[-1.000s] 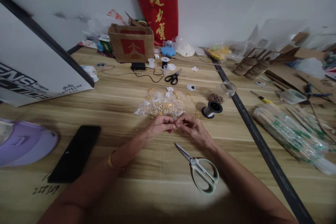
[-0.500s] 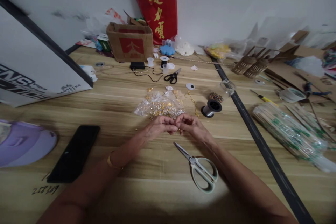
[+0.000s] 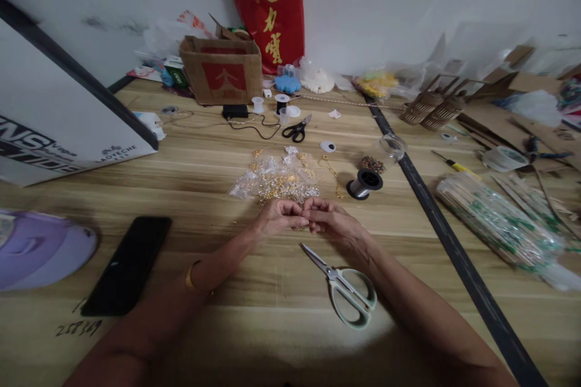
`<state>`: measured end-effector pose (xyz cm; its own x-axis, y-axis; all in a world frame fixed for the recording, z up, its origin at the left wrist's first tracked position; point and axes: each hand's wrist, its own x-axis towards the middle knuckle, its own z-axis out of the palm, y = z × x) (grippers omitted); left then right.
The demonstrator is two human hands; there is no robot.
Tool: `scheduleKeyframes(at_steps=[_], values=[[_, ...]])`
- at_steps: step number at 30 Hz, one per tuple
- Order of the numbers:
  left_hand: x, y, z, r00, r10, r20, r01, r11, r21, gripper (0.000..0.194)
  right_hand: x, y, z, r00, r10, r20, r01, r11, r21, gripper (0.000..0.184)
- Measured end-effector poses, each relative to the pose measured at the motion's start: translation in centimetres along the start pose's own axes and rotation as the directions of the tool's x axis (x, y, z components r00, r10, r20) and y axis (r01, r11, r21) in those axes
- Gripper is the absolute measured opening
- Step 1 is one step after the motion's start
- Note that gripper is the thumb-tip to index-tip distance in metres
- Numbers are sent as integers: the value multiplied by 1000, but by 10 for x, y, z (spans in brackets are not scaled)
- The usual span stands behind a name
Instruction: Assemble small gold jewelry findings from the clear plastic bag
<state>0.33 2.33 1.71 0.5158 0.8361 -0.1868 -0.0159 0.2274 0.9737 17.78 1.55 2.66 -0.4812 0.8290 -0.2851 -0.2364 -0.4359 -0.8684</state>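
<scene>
My left hand [image 3: 278, 216] and my right hand [image 3: 332, 220] meet fingertip to fingertip over the wooden table [image 3: 227, 157], both pinched on something tiny that I cannot make out. Just beyond them lies a heap of clear bags with small gold parts [image 3: 276, 178]. A gold chain [image 3: 334, 176] trails to the right of the heap. Pale green scissors [image 3: 345, 286] lie shut under my right wrist. A spool of thin wire [image 3: 364, 183] stands right of the bags.
A black phone [image 3: 129, 264] lies at the left, a purple cap [image 3: 39, 248] beyond it. A small glass jar of beads [image 3: 385, 154], black scissors [image 3: 296, 129], a cardboard box [image 3: 222, 71], a red bag [image 3: 267, 6] and bundled sticks in plastic [image 3: 497, 227] surround the area.
Both hands stay pinched together at the same spot; the right fingers have shifted slightly. The view has drifted a little.
</scene>
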Motion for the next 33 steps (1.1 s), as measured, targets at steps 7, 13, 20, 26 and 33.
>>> scheduleKeyframes(at_steps=[7, 13, 20, 26, 33], values=[[-3, 3, 0, 998, 49, 29, -47, 997, -62, 23, 1, 1, 0, 1000, 16, -13, -16, 1000, 7, 25], [-1, 0, -6, 997, 73, 26, -70, 993, -92, 19, 0, -2, -4, 997, -78, 21, 79, 990, -114, 26], [-1, 4, -6, 999, 41, 15, -40, 994, -103, 22, -3, -10, -4, 986, -159, 51, 167, 938, -302, 29], [-2, 7, -7, 998, 44, 39, -39, 994, -102, 25, -5, -10, -3, 984, -167, 63, 178, 904, -389, 30], [-2, 4, -8, 997, 47, 56, -40, 992, -123, 25, -6, -9, -2, 984, -163, 64, 175, 911, -373, 31]])
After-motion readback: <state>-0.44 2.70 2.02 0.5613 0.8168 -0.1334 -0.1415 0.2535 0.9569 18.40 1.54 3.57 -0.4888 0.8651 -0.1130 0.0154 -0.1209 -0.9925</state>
